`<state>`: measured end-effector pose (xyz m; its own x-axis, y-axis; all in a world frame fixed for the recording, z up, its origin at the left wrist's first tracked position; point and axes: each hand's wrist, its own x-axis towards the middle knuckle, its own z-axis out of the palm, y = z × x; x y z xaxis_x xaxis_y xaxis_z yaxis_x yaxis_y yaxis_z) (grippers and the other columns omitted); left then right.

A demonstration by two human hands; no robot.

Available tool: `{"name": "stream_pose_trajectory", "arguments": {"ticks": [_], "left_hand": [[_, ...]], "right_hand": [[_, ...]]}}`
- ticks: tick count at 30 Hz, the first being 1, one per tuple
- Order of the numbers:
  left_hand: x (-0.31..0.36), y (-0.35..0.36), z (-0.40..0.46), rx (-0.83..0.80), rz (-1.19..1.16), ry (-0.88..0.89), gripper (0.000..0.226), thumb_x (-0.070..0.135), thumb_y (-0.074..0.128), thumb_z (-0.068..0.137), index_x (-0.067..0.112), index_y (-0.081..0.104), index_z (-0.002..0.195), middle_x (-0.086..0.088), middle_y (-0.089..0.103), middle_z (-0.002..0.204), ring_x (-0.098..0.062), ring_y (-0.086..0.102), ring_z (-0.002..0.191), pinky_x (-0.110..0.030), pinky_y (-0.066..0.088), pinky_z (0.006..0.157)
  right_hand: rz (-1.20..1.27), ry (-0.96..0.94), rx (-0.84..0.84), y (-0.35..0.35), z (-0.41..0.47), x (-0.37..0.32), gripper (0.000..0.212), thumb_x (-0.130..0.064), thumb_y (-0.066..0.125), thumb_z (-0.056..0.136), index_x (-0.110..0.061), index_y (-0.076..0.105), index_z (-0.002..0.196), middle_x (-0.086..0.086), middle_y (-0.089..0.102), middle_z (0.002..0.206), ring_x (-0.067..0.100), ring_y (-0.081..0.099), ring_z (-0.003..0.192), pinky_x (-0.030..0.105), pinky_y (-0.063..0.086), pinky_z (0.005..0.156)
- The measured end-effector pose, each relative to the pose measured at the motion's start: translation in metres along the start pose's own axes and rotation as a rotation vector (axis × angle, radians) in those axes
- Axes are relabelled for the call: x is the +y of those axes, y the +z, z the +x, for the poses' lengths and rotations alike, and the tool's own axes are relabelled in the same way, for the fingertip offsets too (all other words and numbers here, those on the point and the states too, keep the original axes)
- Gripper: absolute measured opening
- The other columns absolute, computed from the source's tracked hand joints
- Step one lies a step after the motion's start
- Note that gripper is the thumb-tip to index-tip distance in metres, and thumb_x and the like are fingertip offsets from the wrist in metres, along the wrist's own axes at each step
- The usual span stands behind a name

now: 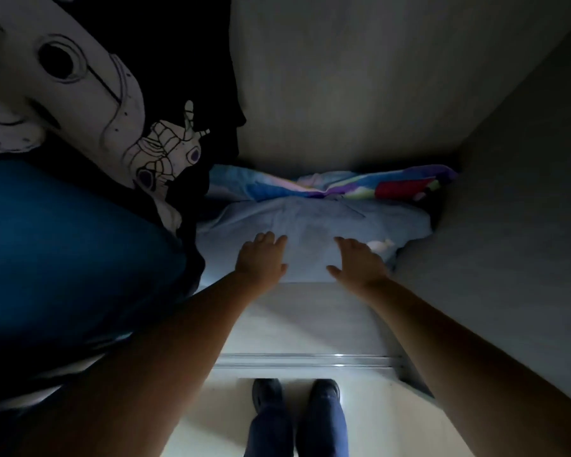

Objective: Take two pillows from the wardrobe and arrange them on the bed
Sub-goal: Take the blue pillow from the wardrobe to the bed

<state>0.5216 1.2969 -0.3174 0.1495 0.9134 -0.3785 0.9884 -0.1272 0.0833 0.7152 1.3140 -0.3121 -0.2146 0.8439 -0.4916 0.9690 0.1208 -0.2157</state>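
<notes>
A pale blue pillow (310, 232) lies on the floor of the dim wardrobe (310, 318). Behind it, against the back wall, is a second pillow or bundle in a multicoloured cover (343, 184). My left hand (261, 258) rests flat on the near left part of the blue pillow, fingers apart. On the near right part, my right hand (356, 262) lies flat too, fingers spread. Neither hand is closed on the fabric.
Hanging clothes fill the left: a black garment with a white drawing (112, 110) and a blue garment (63, 258). The wardrobe's side wall (508, 225) is at right and the sliding-door rail (310, 359) is below. My feet (297, 400) stand on the light floor.
</notes>
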Motion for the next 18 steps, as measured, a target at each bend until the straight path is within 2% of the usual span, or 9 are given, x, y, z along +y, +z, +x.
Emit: {"name": "stream_pose_trajectory", "arguments": {"ticks": [3, 6, 7, 9, 11, 13, 15, 18], "left_hand": [[-0.019, 0.04, 0.039, 0.094, 0.054, -0.068, 0.076, 0.04, 0.055, 0.088, 0.017, 0.016, 0.149, -0.013, 0.025, 0.154, -0.027, 0.026, 0.139, -0.04, 0.028, 0.109], [-0.042, 0.072, 0.073, 0.145, 0.13, -0.139, 0.091, 0.041, 0.06, 0.085, 0.013, 0.004, 0.151, -0.016, 0.008, 0.158, -0.028, 0.009, 0.146, -0.047, 0.014, 0.116], [-0.048, 0.079, 0.084, 0.153, 0.152, -0.159, 0.095, 0.042, 0.062, 0.083, 0.011, 0.003, 0.151, -0.018, 0.009, 0.158, -0.028, 0.01, 0.146, -0.048, 0.013, 0.116], [-0.057, 0.092, 0.107, 0.143, 0.161, -0.192, 0.101, 0.045, 0.066, 0.079, 0.008, 0.005, 0.15, -0.019, 0.022, 0.154, -0.028, 0.022, 0.142, -0.049, 0.014, 0.116], [-0.06, 0.106, 0.123, 0.118, 0.158, -0.211, 0.102, 0.049, 0.07, 0.074, 0.008, 0.013, 0.148, -0.019, 0.04, 0.144, -0.03, 0.038, 0.132, -0.048, 0.02, 0.115], [-0.059, 0.119, 0.128, 0.095, 0.19, -0.209, 0.101, 0.052, 0.072, 0.069, 0.008, 0.022, 0.145, -0.018, 0.047, 0.135, -0.032, 0.043, 0.125, -0.048, 0.023, 0.115], [-0.058, 0.127, 0.129, 0.076, 0.212, -0.203, 0.096, 0.052, 0.074, 0.067, 0.009, 0.03, 0.141, -0.015, 0.049, 0.131, -0.031, 0.044, 0.121, -0.047, 0.026, 0.113], [-0.056, 0.129, 0.128, 0.044, 0.194, -0.212, 0.08, 0.05, 0.074, 0.068, 0.015, 0.04, 0.132, -0.009, 0.053, 0.128, -0.028, 0.048, 0.117, -0.04, 0.035, 0.101]], "right_hand": [[-0.011, -0.024, 0.015, 0.026, 0.057, 0.009, 0.072, -0.042, 0.055, 0.093, -0.013, 0.022, 0.15, 0.01, 0.034, 0.152, 0.026, 0.034, 0.139, 0.038, 0.034, 0.11], [-0.083, -0.069, 0.101, 0.046, 0.107, 0.022, 0.079, -0.04, 0.057, 0.092, -0.011, 0.016, 0.151, 0.012, 0.023, 0.157, 0.026, 0.026, 0.143, 0.039, 0.027, 0.116], [-0.117, -0.069, 0.138, 0.049, 0.12, 0.027, 0.081, -0.04, 0.058, 0.091, -0.009, 0.014, 0.152, 0.014, 0.021, 0.157, 0.027, 0.025, 0.144, 0.04, 0.025, 0.117], [-0.18, -0.041, 0.168, 0.053, 0.144, 0.039, 0.084, -0.043, 0.056, 0.091, -0.004, 0.012, 0.152, 0.017, 0.021, 0.157, 0.03, 0.026, 0.143, 0.042, 0.021, 0.116], [-0.248, -0.023, 0.139, 0.062, 0.157, 0.049, 0.09, -0.048, 0.056, 0.089, -0.002, 0.01, 0.151, 0.018, 0.026, 0.154, 0.031, 0.028, 0.141, 0.044, 0.015, 0.118], [-0.328, -0.048, 0.123, 0.076, 0.158, 0.056, 0.097, -0.053, 0.062, 0.083, -0.003, 0.014, 0.151, 0.018, 0.033, 0.15, 0.032, 0.033, 0.138, 0.044, 0.012, 0.119], [-0.369, -0.082, 0.14, 0.087, 0.156, 0.058, 0.095, -0.053, 0.067, 0.079, -0.005, 0.022, 0.148, 0.017, 0.041, 0.142, 0.032, 0.04, 0.131, 0.044, 0.019, 0.116], [-0.356, -0.106, 0.131, 0.09, 0.154, 0.058, 0.082, -0.052, 0.066, 0.08, -0.01, 0.032, 0.142, 0.013, 0.048, 0.135, 0.031, 0.045, 0.123, 0.04, 0.034, 0.101]]}}
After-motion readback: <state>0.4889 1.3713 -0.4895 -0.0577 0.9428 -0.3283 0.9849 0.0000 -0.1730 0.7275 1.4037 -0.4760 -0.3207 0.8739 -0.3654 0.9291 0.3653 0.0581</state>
